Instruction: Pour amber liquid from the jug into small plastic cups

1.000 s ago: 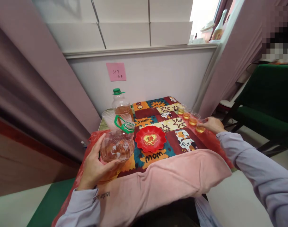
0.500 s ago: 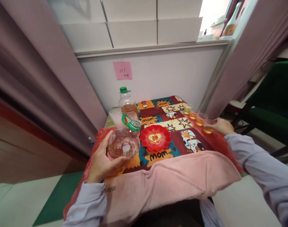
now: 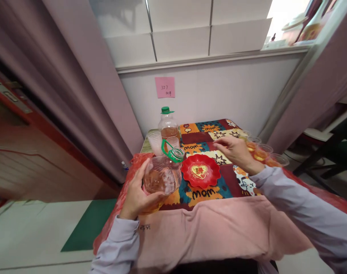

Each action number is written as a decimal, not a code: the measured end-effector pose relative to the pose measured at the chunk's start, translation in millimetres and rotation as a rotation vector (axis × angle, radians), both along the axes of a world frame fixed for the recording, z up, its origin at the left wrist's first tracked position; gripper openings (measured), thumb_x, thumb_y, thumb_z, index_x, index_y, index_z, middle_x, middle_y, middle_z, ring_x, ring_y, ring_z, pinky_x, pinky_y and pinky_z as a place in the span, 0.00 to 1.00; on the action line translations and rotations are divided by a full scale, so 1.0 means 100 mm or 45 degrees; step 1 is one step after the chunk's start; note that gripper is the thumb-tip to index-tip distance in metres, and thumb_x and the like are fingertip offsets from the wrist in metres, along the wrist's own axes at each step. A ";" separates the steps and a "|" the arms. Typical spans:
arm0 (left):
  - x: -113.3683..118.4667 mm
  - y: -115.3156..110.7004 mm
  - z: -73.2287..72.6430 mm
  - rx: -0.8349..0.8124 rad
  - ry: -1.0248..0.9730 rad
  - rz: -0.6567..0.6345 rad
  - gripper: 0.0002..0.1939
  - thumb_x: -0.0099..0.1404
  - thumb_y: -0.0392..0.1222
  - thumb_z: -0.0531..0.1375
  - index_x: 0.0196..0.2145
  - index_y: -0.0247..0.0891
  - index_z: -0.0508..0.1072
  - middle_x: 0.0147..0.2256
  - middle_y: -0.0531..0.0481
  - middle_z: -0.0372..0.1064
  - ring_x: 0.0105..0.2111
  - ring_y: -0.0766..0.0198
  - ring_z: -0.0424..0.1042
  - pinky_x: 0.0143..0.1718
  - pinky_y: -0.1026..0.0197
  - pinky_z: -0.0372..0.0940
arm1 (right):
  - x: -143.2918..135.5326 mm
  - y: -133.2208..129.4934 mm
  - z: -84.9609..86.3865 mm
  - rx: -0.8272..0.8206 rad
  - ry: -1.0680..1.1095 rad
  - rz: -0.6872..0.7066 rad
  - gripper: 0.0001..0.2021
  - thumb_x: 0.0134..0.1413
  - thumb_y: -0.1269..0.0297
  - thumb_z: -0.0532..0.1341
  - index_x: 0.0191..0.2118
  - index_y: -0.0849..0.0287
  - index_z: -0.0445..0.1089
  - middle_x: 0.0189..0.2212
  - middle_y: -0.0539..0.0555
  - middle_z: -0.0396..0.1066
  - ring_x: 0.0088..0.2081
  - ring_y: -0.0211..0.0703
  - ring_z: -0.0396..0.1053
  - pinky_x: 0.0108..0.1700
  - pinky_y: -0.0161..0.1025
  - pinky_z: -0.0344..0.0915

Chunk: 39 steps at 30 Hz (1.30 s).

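While the right hand (image 3: 236, 151) hangs loose, the left hand (image 3: 137, 196) grips a bottle (image 3: 162, 176), mouth (image 3: 178, 153) up, axis slanting right

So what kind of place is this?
Probably a room indoors, maybe in a home: there's a curtain by the wall, a pink note, and a bright mat with a red plate on it.

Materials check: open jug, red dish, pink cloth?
Open jug: probably clear plastic, glossy; see-through ribbed wall with highlights.
Red dish: likely moulded plastic, smooth; evenly coloured scalloped rim, though coated metal is possible.
Pink cloth: perhaps plush fabric, matte; soft folds.
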<state>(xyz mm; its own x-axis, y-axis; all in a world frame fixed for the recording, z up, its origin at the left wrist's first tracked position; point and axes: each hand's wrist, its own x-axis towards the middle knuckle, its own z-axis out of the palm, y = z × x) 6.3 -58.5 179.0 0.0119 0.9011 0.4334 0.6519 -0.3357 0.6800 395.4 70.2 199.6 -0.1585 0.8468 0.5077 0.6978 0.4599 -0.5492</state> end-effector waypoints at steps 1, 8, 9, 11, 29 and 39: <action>0.00 -0.01 0.00 0.010 0.008 -0.002 0.63 0.49 0.72 0.75 0.73 0.40 0.63 0.71 0.34 0.65 0.70 0.35 0.66 0.71 0.38 0.61 | -0.22 0.04 0.00 0.011 0.016 0.100 0.11 0.67 0.56 0.62 0.40 0.51 0.83 0.40 0.55 0.83 0.41 0.51 0.78 0.48 0.46 0.72; 0.03 -0.04 -0.05 0.023 0.044 -0.046 0.64 0.48 0.75 0.74 0.74 0.41 0.61 0.71 0.34 0.64 0.70 0.36 0.66 0.71 0.37 0.61 | -1.37 0.45 0.10 -0.048 -0.338 0.331 0.11 0.69 0.63 0.64 0.52 0.51 0.82 0.49 0.57 0.80 0.47 0.49 0.78 0.50 0.43 0.71; 0.03 -0.04 -0.06 0.030 0.051 -0.055 0.65 0.48 0.75 0.74 0.74 0.41 0.61 0.71 0.33 0.64 0.70 0.36 0.66 0.71 0.37 0.61 | -1.47 0.49 0.12 -0.067 -0.432 0.327 0.13 0.69 0.64 0.64 0.55 0.52 0.81 0.52 0.57 0.79 0.49 0.49 0.78 0.50 0.42 0.71; 0.02 -0.05 -0.09 0.039 0.066 -0.076 0.64 0.50 0.74 0.74 0.75 0.41 0.60 0.72 0.33 0.62 0.70 0.36 0.65 0.72 0.36 0.61 | -1.63 0.56 0.16 -0.105 -0.571 0.333 0.16 0.70 0.65 0.64 0.59 0.54 0.80 0.56 0.59 0.77 0.51 0.50 0.78 0.49 0.40 0.72; -0.07 -0.09 -0.17 0.082 0.033 -0.116 0.64 0.52 0.74 0.73 0.76 0.41 0.58 0.73 0.34 0.62 0.71 0.38 0.64 0.72 0.37 0.60 | -1.80 0.74 0.06 -0.110 -0.848 0.302 0.11 0.70 0.69 0.61 0.48 0.59 0.82 0.51 0.63 0.81 0.49 0.52 0.80 0.45 0.39 0.69; -0.04 -0.07 -0.15 0.083 0.022 -0.123 0.63 0.52 0.71 0.74 0.76 0.43 0.58 0.73 0.35 0.62 0.70 0.37 0.65 0.72 0.36 0.61 | -1.67 0.68 0.26 0.121 -0.541 0.175 0.08 0.71 0.60 0.67 0.44 0.58 0.81 0.43 0.59 0.79 0.43 0.46 0.76 0.45 0.39 0.67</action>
